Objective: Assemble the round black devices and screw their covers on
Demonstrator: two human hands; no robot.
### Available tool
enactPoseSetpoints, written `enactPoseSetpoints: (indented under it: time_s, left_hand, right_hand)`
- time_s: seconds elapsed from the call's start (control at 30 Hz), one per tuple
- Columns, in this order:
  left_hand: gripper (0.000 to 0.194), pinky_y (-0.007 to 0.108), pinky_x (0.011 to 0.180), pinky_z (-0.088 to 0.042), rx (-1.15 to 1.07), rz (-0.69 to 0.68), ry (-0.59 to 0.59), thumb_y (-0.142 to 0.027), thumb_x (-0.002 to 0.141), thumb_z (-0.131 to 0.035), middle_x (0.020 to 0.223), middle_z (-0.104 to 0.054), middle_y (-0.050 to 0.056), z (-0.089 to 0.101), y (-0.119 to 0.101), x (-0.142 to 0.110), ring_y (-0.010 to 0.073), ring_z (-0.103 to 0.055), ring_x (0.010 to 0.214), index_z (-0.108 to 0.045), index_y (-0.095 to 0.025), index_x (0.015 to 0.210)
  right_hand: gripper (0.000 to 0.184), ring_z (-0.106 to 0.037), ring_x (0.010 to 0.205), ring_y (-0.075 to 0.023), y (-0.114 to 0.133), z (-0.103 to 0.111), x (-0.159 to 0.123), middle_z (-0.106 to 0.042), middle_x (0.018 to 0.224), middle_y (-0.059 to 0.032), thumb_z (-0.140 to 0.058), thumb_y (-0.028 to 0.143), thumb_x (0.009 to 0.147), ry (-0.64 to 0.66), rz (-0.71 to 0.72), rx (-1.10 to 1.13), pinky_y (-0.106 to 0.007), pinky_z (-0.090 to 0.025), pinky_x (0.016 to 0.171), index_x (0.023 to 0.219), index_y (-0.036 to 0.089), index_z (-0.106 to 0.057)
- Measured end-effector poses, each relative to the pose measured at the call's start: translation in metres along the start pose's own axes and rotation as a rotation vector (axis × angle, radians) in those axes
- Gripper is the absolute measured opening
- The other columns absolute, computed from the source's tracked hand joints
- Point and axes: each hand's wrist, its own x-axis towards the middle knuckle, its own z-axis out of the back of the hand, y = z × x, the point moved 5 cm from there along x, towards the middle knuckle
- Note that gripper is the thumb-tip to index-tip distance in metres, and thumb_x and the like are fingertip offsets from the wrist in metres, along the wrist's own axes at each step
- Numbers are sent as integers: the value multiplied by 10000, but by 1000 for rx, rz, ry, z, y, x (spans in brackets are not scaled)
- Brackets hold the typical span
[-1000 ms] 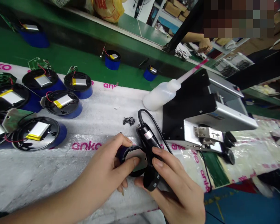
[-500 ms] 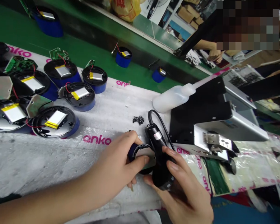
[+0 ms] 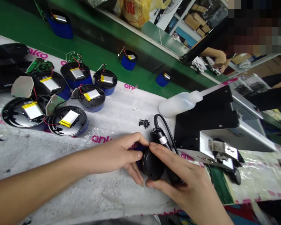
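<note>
Change: since half a second ago both hands have closed over the round black housing (image 3: 151, 164), which now shows its closed dark face instead of the pale inside; the view has also slid left.
Left hand: the left hand (image 3: 118, 154) pinches the housing's left edge, thumb over the top and fingers below.
Right hand: the right hand (image 3: 186, 184) presses its fingertips on the housing's right side; the electric screwdriver (image 3: 160, 139) lies under its fingers, but I cannot tell if it is really gripped.
Housing place: on the white foam sheet (image 3: 89, 187), touching the screwdriver, just below the screws.
Handling: I judge it light, stiff, smooth plastic, a little slippery; hold it by the rim, not the face.
Screws: one small heap of black screws (image 3: 144, 123), too tiny to count.
Open units: five lie left of the housing, each with a silver battery (image 3: 69, 118) inside; three more blue ones stand on the green belt (image 3: 96, 59).
Bottle: one white squeeze bottle (image 3: 179, 104), above and right of the housing.
Machine: one black and silver machine (image 3: 215, 125), at its right.
Other person: a hand (image 3: 219, 61) works far behind.
</note>
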Motion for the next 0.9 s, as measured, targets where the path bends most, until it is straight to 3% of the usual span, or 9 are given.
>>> enactPoseSetpoints:
  time_s: [0.2, 0.43, 0.63, 0.7, 0.77, 0.83, 0.9]
  left_hand:
    - [234, 332, 752, -573, -46, 31, 37, -30, 950, -423, 675, -668, -23, 3, 2, -1, 141, -730, 622, -496, -190, 1105]
    - [249, 343, 735, -571, -87, 49, 39, -39, 957, -363, 642, -629, -29, 4, 4, 4, 126, -683, 562, -488, -195, 1106]
    - [247, 379, 769, -567, 40, -14, 95, -126, 902, -511, 715, -631, -16, 3, 1, -4, 187, -712, 708, -489, -222, 1128]
    - [297, 351, 733, -566, 191, -37, 39, -195, 866, -602, 783, -654, 4, -1, -1, -7, 211, -707, 762, -494, -233, 1141]
    - [274, 287, 628, -547, 376, -59, -139, -285, 830, -669, 863, -663, 23, -4, -3, -8, 221, -688, 774, -521, -240, 1055]
    - [204, 235, 528, -505, 486, -82, -327, -336, 832, -661, 888, -654, 21, -8, -4, -7, 199, -665, 722, -528, -240, 954]
    - [143, 211, 470, -481, 457, -73, -391, -345, 870, -603, 871, -649, 5, -15, -1, -3, 163, -644, 626, -544, -248, 957]
  right_hand:
    - [563, -654, 1182, -216, 2, 0, 4, -638, 1348, -98, -722, 324, 868, 19, 20, -65, -288, -570, 983, 1383, 198, -536]
    - [671, -674, 1149, -242, 5, -1, 7, -623, 1368, -77, -711, 363, 873, 39, 29, -112, -297, -606, 942, 1473, 220, -445]
    - [577, -677, 1151, -234, 9, -4, 4, -613, 1382, -65, -654, 352, 917, 56, 11, -237, -293, -604, 948, 1446, 210, -473]
    - [516, -673, 1159, -242, 11, -3, 6, -629, 1361, -66, -619, 385, 934, 29, 13, -302, -315, -611, 941, 1401, 193, -516]
    - [508, -612, 1250, -255, 13, -2, 6, -614, 1382, -59, -593, 389, 948, 37, 16, -333, -346, -594, 977, 1402, 181, -506]
    - [579, -518, 1350, -265, 15, 1, 1, -583, 1420, -53, -590, 416, 946, 66, 39, -296, -362, -565, 1021, 1451, 174, -445]
    - [593, -517, 1350, -257, 12, 8, -8, -562, 1437, -63, -586, 439, 944, 30, -20, -248, -334, -573, 1003, 1459, 190, -431]
